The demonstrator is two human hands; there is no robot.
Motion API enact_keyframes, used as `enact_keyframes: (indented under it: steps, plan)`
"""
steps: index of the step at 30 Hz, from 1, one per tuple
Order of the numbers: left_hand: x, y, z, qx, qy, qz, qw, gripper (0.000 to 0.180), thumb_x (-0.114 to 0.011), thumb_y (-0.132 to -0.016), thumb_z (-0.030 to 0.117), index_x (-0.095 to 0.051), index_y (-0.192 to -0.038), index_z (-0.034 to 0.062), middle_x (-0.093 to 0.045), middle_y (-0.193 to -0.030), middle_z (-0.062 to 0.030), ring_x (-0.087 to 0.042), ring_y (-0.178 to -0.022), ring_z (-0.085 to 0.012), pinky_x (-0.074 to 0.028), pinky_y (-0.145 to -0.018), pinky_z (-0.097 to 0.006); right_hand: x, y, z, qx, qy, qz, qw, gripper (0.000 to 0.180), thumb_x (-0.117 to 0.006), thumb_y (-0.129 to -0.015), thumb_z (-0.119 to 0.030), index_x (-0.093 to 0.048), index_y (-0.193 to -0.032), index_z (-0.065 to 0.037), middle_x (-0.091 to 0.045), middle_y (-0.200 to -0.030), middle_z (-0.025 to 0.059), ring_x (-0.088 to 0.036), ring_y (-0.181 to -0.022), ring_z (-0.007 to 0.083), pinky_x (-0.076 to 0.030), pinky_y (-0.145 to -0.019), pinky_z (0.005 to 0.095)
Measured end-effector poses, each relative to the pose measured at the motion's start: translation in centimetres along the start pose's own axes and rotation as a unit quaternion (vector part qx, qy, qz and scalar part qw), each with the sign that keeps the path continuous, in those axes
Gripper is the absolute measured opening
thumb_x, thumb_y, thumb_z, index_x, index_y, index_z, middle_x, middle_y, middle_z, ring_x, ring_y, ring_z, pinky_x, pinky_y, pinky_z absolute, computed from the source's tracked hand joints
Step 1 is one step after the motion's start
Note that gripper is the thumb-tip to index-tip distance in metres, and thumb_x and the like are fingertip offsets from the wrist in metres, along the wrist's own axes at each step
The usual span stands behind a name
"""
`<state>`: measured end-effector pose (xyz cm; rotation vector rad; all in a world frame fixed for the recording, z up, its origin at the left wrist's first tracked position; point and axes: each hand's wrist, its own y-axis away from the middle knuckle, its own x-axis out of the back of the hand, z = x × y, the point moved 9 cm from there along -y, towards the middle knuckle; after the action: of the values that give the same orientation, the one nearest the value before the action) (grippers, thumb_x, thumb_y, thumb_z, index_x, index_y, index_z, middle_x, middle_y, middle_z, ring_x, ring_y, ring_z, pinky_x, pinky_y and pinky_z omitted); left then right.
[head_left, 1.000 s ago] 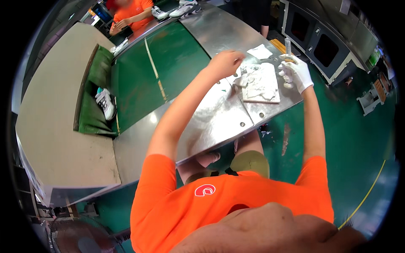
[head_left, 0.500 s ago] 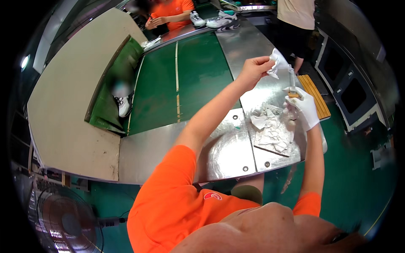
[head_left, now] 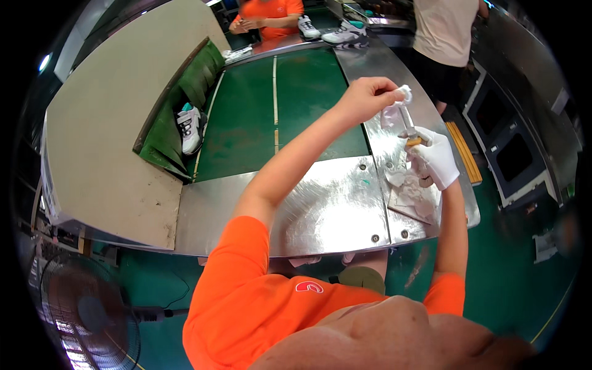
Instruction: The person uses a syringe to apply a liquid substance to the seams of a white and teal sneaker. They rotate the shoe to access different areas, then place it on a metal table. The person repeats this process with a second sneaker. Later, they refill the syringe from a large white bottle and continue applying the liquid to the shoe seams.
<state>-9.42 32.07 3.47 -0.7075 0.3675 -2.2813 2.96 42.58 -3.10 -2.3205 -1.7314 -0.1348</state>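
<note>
At far left, low in the head view, a floor fan (head_left: 86, 314) stands on the green floor beside a beige board (head_left: 105, 142) that slopes along the line. Next over, a white sneaker (head_left: 190, 128) lies in the folded green flap at the edge of the green conveyor belt (head_left: 259, 117), toe pointing down-frame. Shiny metal tabletop (head_left: 320, 209) runs across the middle, bolted plates, scuffed. Person's own orange sleeves come up from the bottom edge. Left hand (head_left: 364, 98), bare, reaches up and across over the belt edge, fingers closed, pinching a small white piece (head_left: 398, 105), crumpled-looking, can't tell the material; it's held up in the air above the tabletop, not resting. Right hand (head_left: 435, 161), in a white glove, sits just below and right of it, closed around a thin brush-like tool (head_left: 408, 126) whose stem points up to touch the white piece. Under the right hand, a flat board with white smeared scraps (head_left: 410, 197) lies on the tabletop near its right edge. At top, two more sneakers (head_left: 336, 32) sit at the far end of the belt, with a person in orange (head_left: 265, 13) behind them and a person in a pale shirt (head_left: 447, 31) standing at right. Dark cabinets (head_left: 512, 142) at far right.
</note>
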Motion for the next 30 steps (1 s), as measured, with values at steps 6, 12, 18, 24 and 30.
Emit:
enact_keyframes:
  steps: [6, 12, 18, 24, 30]
  plan:
    - [-2.9, -0.8, -1.2, -0.002, -0.034, -0.017, 0.999, 0.023, -0.06, -0.093, 0.021, -0.067, -0.094, -0.0011, -0.062, -0.073, 0.0017, -0.052, -0.068, -0.0031, -0.043, -0.06, -0.021, 1.4, 1.7, 1.4, -0.011, -0.044, 0.041, 0.998, 0.027, -0.059, -0.078, -0.003, -0.068, -0.104, -0.001, -0.061, -0.071, 0.001, -0.054, -0.057, 0.0055, -0.042, -0.048, 0.0199]
    - [-7.9, -1.9, -8.5, 0.136, 0.117, -0.055, 0.982, 0.029, -0.059, -0.093, 0.026, -0.067, -0.097, -0.0014, -0.064, -0.074, -0.0003, -0.056, -0.065, -0.0099, -0.045, -0.061, -0.026, 2.8, 4.1, 4.3, -0.061, -0.115, 0.055, 0.99, 0.029, -0.059, -0.079, -0.002, -0.067, -0.108, 0.0, -0.062, -0.082, 0.001, -0.054, -0.063, 0.0048, -0.045, -0.05, 0.0194]
    - [-12.1, 0.3, -12.4, 0.029, -0.289, -0.23, 0.929, 0.049, -0.063, -0.085, 0.041, -0.061, -0.123, 0.0102, -0.069, -0.101, -0.0152, -0.066, -0.087, -0.0295, -0.051, -0.078, -0.036, 3.7, 7.5, 5.2, -0.047, -0.072, 0.064, 0.994, 0.029, -0.058, -0.079, -0.001, -0.066, -0.107, 0.001, -0.062, -0.085, 0.0018, -0.054, -0.062, 0.0051, -0.045, -0.051, 0.0198]
    - [-5.9, 5.4, -7.8, -0.004, -0.276, -0.17, 0.946, 0.04, -0.067, -0.084, 0.031, -0.064, -0.118, 0.0112, -0.066, -0.108, -0.0118, -0.062, -0.092, -0.0277, -0.049, -0.083, -0.036, 2.2, 9.9, 4.4, -0.095, -0.121, 0.023, 0.988, 0.042, -0.057, -0.072, -0.007, -0.06, -0.113, 0.003, -0.062, -0.09, 0.0062, -0.058, -0.061, 0.0092, -0.046, -0.05, 0.0187]
    - [-7.1, 12.4, -9.1, -0.04, -0.277, -0.214, 0.936, 0.022, -0.067, -0.083, 0.026, -0.066, -0.096, 0.0084, -0.061, -0.089, -0.0081, -0.055, -0.092, -0.0279, -0.044, -0.085, -0.039, -0.9, 9.5, 3.9, -0.11, -0.163, 0.032, 0.98, 0.036, -0.051, -0.078, 0.002, -0.062, -0.113, 0.0, -0.061, -0.078, 0.0065, -0.062, -0.058, 0.0102, -0.04, -0.042, 0.0178]
